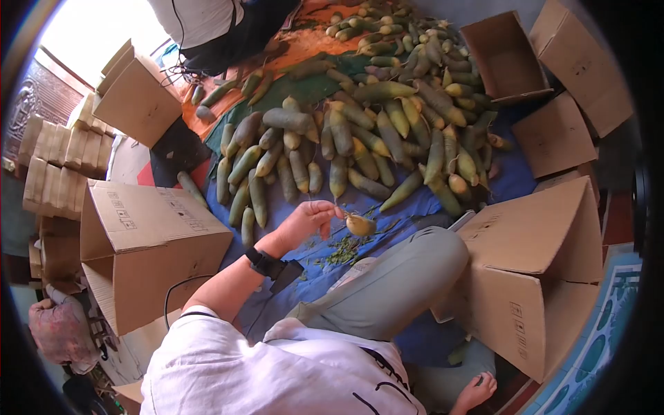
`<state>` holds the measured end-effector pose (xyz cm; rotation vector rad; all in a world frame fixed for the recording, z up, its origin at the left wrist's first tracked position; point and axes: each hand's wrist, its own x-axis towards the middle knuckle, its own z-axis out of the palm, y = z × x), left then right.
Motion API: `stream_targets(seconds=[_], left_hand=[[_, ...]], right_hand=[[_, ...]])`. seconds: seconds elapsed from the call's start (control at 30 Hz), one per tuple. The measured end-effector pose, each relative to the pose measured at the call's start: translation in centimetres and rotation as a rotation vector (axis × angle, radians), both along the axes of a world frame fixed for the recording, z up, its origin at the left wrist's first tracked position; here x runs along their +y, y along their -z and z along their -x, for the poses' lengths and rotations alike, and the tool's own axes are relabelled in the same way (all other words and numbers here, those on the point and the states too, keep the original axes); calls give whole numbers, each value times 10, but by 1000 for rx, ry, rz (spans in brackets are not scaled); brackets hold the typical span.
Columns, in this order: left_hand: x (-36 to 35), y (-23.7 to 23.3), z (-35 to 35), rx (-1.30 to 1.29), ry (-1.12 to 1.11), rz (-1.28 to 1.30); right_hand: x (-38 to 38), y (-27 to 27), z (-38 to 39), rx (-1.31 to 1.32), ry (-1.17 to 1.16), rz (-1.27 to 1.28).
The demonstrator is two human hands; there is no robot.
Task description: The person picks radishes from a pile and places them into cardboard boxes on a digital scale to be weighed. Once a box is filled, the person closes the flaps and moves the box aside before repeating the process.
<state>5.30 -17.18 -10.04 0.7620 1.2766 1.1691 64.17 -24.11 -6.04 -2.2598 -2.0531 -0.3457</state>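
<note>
My left hand (319, 216) reaches forward from a wrist with a black strap. Its thumb and fingers pinch the thin end of a small, rounded, yellowish radish (360, 225), held over the blue sheet. Beneath the radish lie scattered green trimmings (342, 250). Ahead is a large pile of long green radishes (339, 131). My right hand (477, 392) is low at the right, beside my lower leg, with its fingers curled. A small dark spot shows at its fingers; what it is I cannot make out.
Open cardboard boxes stand at my left (159, 238) and right (512, 277). More boxes (508, 59) are at the back right, with one (138, 100) at the back left. Stacked flat cartons (66, 162) line the left side. Another person (207, 31) is at the top.
</note>
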Motion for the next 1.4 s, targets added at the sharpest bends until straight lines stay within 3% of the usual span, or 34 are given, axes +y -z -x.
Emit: stream_targets(seconds=[0.1,0.2,0.37,0.43,0.53,0.67,0.73,0.77,0.83,0.9,0.97,1.03,1.07,1.1,1.17,1.23,1.3,1.33,1.4], left_hand=[[20,-52,-27,-37,62,-128],[41,-99,-52,35,213,-289],[59,-175,-98,-12,341,-640],[59,-207,-112,50,380,-750],[54,-247,-134,40,468,-971],[38,-282,-168,-180,685,-1034],[30,-288,-185,-334,798,-1005],[25,-289,-191,-429,864,-922],[23,-281,-205,-425,906,-937],[20,-274,-210,-360,886,-914],[23,-261,-213,-352,779,-1045],[21,-249,-204,-486,914,-710],[27,-231,-206,-357,810,-889],[27,-220,-198,-365,804,-881],[25,-201,-168,-177,627,-543],[35,-160,-139,-108,398,-554],[38,-115,-102,158,167,-452],[37,-84,-83,203,77,-340],[25,-24,-48,424,-20,-144]], right_hand=[[0,0,-4,124,-69,-50],[6,-16,23,423,-163,-127],[29,-71,98,657,-252,-152],[37,-94,123,996,-302,-97],[54,-133,156,1185,-462,-126],[63,-170,187,1158,-727,-138],[51,-176,204,1144,-490,-286],[51,-168,199,1144,-495,-287],[52,-144,185,1108,-470,-436],[45,-155,222,1032,-344,-541],[45,-160,225,1240,-292,-481],[44,-168,211,1335,-257,-434],[48,-176,181,1438,-366,-268],[54,-186,152,1536,-472,-96],[74,-203,93,1678,-920,-80],[70,-242,102,859,-425,-1026],[76,-275,73,1372,-772,-1093],[83,-278,72,1371,-765,-1079],[98,-281,73,1204,-762,-1314]])
